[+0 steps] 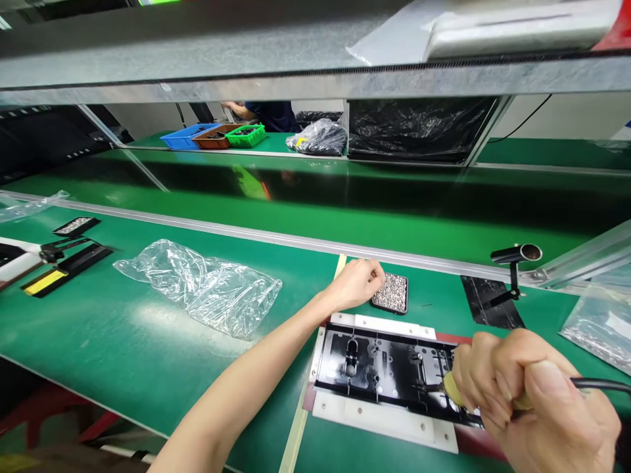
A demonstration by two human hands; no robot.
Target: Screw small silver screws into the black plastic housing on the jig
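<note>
My left hand (pixel 357 282) reaches to the left edge of a small black tray of tiny silver screws (pixel 391 292), its fingers curled together in a pinch at the tray. My right hand (pixel 522 387) is wrapped in a fist round a tool with a yellowish handle and a black cable (pixel 599 385). The tool's tip points down at the right part of a long black plastic panel (pixel 379 368). That panel lies in a white fixture (pixel 384 420) on the green bench.
A crumpled clear plastic bag (pixel 202 282) lies left of my left arm. Black parts and a yellow-tipped strip (pixel 59 266) sit at far left. A black metal tube on a stand (pixel 515 259) is at right, beside a bag (pixel 599 325). Coloured bins (pixel 217 135) and another person's arm are beyond the conveyor.
</note>
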